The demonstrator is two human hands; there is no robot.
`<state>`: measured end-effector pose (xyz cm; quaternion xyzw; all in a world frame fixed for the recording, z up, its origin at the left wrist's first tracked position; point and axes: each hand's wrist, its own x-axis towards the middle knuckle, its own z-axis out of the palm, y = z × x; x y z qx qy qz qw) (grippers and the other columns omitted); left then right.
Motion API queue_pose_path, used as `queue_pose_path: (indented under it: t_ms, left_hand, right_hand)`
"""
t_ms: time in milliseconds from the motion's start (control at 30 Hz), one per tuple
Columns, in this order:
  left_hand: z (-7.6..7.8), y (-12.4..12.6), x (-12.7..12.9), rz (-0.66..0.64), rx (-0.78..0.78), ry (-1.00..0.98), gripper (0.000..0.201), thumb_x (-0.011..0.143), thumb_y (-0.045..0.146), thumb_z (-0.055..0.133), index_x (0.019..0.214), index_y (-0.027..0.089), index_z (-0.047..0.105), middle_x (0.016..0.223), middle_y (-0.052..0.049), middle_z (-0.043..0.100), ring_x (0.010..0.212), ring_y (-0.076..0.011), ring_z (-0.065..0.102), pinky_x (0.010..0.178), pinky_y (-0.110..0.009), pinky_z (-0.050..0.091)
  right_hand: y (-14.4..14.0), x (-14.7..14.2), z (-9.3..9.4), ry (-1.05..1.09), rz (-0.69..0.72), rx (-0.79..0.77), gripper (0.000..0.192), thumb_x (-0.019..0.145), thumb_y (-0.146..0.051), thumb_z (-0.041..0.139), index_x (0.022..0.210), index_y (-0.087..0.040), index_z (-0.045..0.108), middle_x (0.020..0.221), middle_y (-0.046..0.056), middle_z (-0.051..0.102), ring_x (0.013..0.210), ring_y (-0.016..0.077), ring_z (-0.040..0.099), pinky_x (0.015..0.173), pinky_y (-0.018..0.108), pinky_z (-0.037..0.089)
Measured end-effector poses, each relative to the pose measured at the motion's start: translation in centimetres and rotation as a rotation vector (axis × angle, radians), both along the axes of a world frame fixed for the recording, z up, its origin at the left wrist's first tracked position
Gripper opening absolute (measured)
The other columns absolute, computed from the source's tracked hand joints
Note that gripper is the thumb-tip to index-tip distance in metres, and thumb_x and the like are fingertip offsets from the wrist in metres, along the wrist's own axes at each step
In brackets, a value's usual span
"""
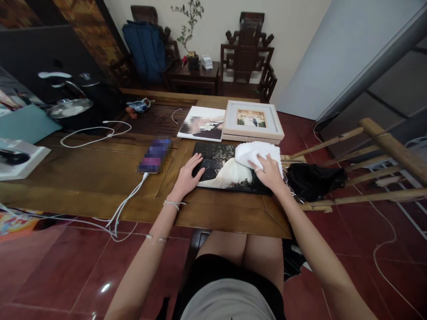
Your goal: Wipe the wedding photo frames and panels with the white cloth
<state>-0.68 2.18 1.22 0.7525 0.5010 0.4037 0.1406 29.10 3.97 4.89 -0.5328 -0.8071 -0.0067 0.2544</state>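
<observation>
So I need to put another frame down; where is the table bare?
Bare wood lies left of the left hand, between the phone and the table near edge. Crowded: dark photo panel under the white cloth, framed picture behind.

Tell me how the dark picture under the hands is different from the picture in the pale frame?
The dark frameless photo panel lies nearest the person, while the pale wooden framed picture lies farther back. The left hand presses flat on the panel and the right hand holds a white cloth on it; nothing touches the framed picture. The panel's image fills it; the framed picture's image is small inside wide borders. Both lie flat on the wooden table.
</observation>
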Motion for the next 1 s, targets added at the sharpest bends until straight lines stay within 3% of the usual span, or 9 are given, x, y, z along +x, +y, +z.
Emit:
queue_pose_path:
  t_ms: [167, 267, 367, 500, 600, 733, 867, 1000]
  left_hand:
    - [0.1, 0.0, 0.2, 0.017, 0.006, 0.006, 0.035, 0.087, 0.028, 0.05, 0.119, 0.014, 0.056, 0.133, -0.013, 0.053, 0.129, -0.0229, 0.044, 0.109, -0.045, 0.036]
    - [0.1, 0.0, 0.2, 0.018, 0.003, 0.009, 0.035, 0.087, 0.028, 0.05, 0.119, 0.014, 0.056, 0.133, -0.013, 0.053, 0.129, -0.0226, 0.044, 0.108, -0.046, 0.036]
    - [0.1, 0.0, 0.1, 0.016, -0.001, 0.017, 0.034, 0.087, 0.028, 0.05, 0.118, 0.015, 0.057, 0.133, -0.012, 0.053, 0.129, -0.0228, 0.044, 0.108, -0.046, 0.036]
    - [0.1, 0.0, 0.0, 0.006, -0.008, 0.019, 0.035, 0.087, 0.029, 0.05, 0.119, 0.016, 0.056, 0.134, -0.011, 0.053, 0.129, -0.0227, 0.043, 0.109, -0.046, 0.035]
    - [0.1, 0.0, -0.1, -0.003, -0.012, 0.017, 0.035, 0.088, 0.03, 0.049, 0.12, 0.018, 0.056, 0.134, -0.01, 0.052, 0.13, -0.0226, 0.042, 0.109, -0.047, 0.035]
    - [0.0, 0.0, -0.2, -0.008, -0.017, 0.013, 0.036, 0.088, 0.03, 0.049, 0.121, 0.017, 0.055, 0.135, -0.01, 0.052, 0.13, -0.0229, 0.041, 0.11, -0.046, 0.034]
    - [-0.2, 0.1, -0.2, -0.003, -0.011, 0.011, 0.036, 0.088, 0.03, 0.049, 0.121, 0.016, 0.055, 0.135, -0.011, 0.051, 0.13, -0.0221, 0.041, 0.11, -0.045, 0.034]
    - [-0.2, 0.1, -0.1, 0.006, -0.005, 0.014, 0.036, 0.088, 0.028, 0.05, 0.12, 0.014, 0.055, 0.134, -0.013, 0.052, 0.13, -0.0215, 0.043, 0.109, -0.044, 0.034]
  right_hand:
    - [-8.2, 0.0, 0.3, -0.036, 0.102, -0.036, 0.021, 0.084, -0.022, 0.046, 0.094, -0.017, 0.064, 0.088, 0.011, 0.063, 0.084, 0.0281, 0.058, 0.099, 0.051, 0.035]
    - [-10.3, 0.0, 1.0, -0.039, 0.173, -0.106, 0.021, 0.084, -0.02, 0.046, 0.095, -0.019, 0.064, 0.092, 0.009, 0.064, 0.087, 0.0271, 0.059, 0.104, 0.051, 0.03]
    - [-8.6, 0.0, 1.6, -0.015, 0.166, -0.165, 0.021, 0.086, -0.024, 0.045, 0.094, -0.02, 0.065, 0.092, 0.008, 0.067, 0.089, 0.0277, 0.06, 0.101, 0.047, 0.034]
    - [-2.5, -0.2, 2.3, 0.04, 0.06, -0.203, 0.027, 0.089, -0.035, 0.044, 0.081, -0.019, 0.065, 0.082, 0.008, 0.069, 0.08, 0.0271, 0.061, 0.085, 0.038, 0.042]
    - [2.3, -0.4, 2.9, 0.058, -0.029, -0.215, 0.03, 0.087, -0.037, 0.045, 0.08, -0.017, 0.065, 0.082, 0.011, 0.069, 0.078, 0.0264, 0.06, 0.072, 0.032, 0.042]
    - [6.0, -0.5, 3.1, 0.045, -0.107, -0.185, 0.029, 0.085, -0.036, 0.047, 0.08, -0.015, 0.066, 0.086, 0.014, 0.07, 0.083, 0.0285, 0.059, 0.072, 0.032, 0.04]
    - [4.7, -0.5, 2.3, 0.032, -0.097, -0.17, 0.03, 0.087, -0.036, 0.044, 0.083, -0.015, 0.066, 0.084, 0.014, 0.069, 0.081, 0.0291, 0.06, 0.074, 0.035, 0.041]
    - [-1.2, -0.4, 1.3, -0.008, -0.032, -0.104, 0.028, 0.087, -0.034, 0.044, 0.09, -0.017, 0.065, 0.089, 0.013, 0.068, 0.088, 0.0305, 0.06, 0.087, 0.042, 0.041]
